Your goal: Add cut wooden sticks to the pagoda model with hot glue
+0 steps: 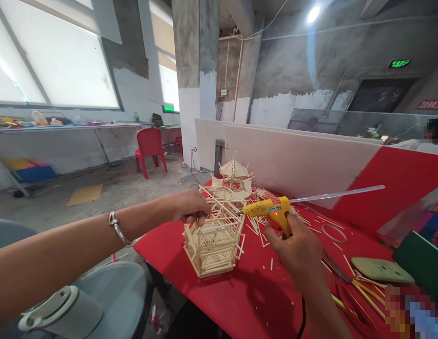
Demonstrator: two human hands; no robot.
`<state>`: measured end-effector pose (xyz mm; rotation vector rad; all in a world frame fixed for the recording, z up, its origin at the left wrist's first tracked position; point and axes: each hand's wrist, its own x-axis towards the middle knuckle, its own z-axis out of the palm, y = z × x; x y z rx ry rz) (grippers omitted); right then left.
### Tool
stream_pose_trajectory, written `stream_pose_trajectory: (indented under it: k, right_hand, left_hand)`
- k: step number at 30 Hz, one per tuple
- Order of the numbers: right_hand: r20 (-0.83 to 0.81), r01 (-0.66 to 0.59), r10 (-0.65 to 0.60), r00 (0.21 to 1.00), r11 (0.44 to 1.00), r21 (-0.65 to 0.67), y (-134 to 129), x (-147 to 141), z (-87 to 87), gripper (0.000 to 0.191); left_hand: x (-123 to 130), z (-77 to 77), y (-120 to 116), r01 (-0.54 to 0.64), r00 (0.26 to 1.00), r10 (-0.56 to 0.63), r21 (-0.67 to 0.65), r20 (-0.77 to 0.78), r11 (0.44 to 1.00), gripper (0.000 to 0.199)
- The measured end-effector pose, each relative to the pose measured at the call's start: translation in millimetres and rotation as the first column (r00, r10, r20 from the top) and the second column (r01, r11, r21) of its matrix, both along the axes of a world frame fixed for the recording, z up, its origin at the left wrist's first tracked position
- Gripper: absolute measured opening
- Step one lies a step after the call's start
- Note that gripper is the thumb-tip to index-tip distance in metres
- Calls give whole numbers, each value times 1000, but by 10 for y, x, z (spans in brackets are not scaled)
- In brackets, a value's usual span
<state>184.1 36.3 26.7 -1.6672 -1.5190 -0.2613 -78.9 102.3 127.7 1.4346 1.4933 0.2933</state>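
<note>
A hexagonal frame built of thin wooden sticks (217,254) stands near the front edge of the red table (254,294). My left hand (194,207) is closed at its upper left, fingers pinched together; what they hold is too small to make out. In my right hand (298,245) is a yellow glue gun (266,208), its nozzle pointing left at the upper right of the frame. A long clear glue stick (339,194) sticks out of the gun's back. Behind the frame rises a stick pavilion with a pointed roof (233,169).
Loose sticks (254,226) lie right of the frame. Further right are a tape ring (334,233), a green case (381,270) and red-handled pliers (353,303). A grey stool (116,292) holds a white lidded container (68,313) at lower left. A person sits far right.
</note>
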Motion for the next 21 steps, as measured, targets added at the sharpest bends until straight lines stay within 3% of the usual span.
stream_pose_trajectory:
  k: [14,21]
  right_hand:
    - [-65,-126,129,989,990,57,82,-127,90,34]
    - [-71,-119,119,990,993,11,73,-138,66,37]
  left_hand:
    - [-18,-25,14,-10,1000,10,-1,7,1000,11]
    - [-17,-13,12,-9,1000,9,0,2,1000,12]
